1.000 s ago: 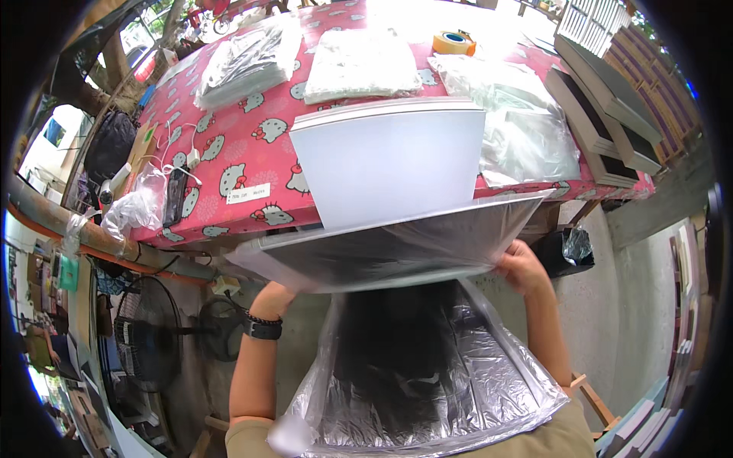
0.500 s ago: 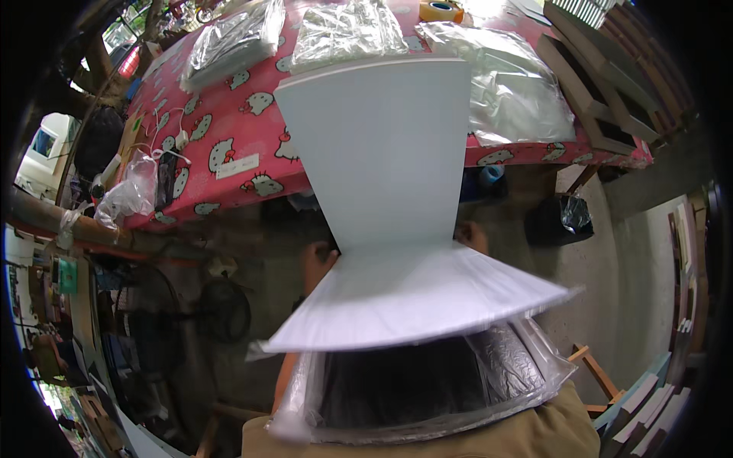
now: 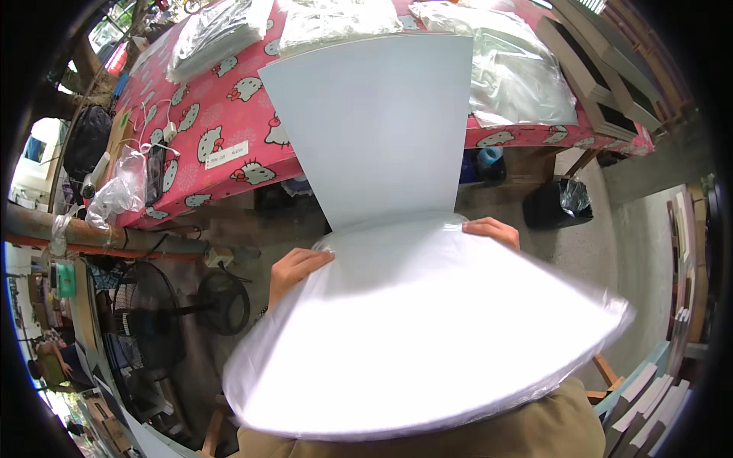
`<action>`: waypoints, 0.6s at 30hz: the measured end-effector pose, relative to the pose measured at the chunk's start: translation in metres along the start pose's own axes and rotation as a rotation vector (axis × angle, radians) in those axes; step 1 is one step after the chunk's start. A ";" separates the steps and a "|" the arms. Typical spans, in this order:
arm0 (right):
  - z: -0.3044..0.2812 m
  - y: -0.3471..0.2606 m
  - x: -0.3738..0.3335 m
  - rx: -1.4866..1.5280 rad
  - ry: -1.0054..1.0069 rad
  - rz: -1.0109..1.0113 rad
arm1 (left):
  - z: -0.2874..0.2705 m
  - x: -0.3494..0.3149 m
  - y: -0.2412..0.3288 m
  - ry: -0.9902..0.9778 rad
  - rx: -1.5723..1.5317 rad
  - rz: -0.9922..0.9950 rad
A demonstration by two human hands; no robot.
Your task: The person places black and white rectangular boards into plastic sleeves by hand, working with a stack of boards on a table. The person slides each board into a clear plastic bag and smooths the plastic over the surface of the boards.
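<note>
Two hands on it, one at each far corner: the left hand (image 3: 301,267) and the right hand (image 3: 492,231) both have their fingers folded over a plastic-wrapped white panel (image 3: 420,336), thumbs out of sight. It sits right in front of the person, far edge by the standing white boards (image 3: 374,122), near edge spread broad above the khaki clothing (image 3: 489,416); whether it rests there, I can't tell.

And here's where the handling counts! The clear film (image 3: 622,307) bunches loose at the right near corner and runs slack down the left side, so I'd say an even pull from both corners is the way to play it, each hand drawing as much as the other. Flat finger pads, please, no nails: film this thin looks likely to crease or split. The near edge is blurred, so a slow, level hold seems wise, and the far edge wants guarding from a knock against those boards; whether they touch is hard to call.

Beyond, the pink worktop (image 3: 221,91) carries a left plastic-wrapped stack (image 3: 217,38), a middle plastic-wrapped stack (image 3: 336,23) and, to the right, a spread of clear plastic (image 3: 519,69), just beside some dark-faced panels (image 3: 592,65).
</note>
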State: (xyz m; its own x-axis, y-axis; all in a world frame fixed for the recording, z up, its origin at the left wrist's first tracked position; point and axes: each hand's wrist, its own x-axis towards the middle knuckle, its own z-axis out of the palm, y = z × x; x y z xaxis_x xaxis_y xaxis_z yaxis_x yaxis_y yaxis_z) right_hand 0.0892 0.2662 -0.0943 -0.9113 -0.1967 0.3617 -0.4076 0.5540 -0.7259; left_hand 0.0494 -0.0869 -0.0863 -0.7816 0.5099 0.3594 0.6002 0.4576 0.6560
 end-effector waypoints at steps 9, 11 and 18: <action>0.008 0.072 -0.008 -0.383 -0.383 0.281 | 0.050 -0.026 -0.100 -0.373 0.193 -0.336; -0.008 0.025 0.026 -0.249 -0.283 0.152 | 0.043 -0.007 -0.092 -0.305 0.141 -0.328; 0.008 -0.087 0.053 0.945 -1.170 -0.452 | -0.022 0.054 0.045 -1.133 -0.752 0.163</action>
State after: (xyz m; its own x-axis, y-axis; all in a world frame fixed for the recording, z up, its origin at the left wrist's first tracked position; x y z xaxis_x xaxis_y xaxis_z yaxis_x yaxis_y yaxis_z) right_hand 0.0758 0.2007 -0.0163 -0.0635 -0.9415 0.3310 -0.1274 -0.3213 -0.9384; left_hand 0.0302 -0.0546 -0.0229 0.0720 0.9970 -0.0295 0.1513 0.0183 0.9883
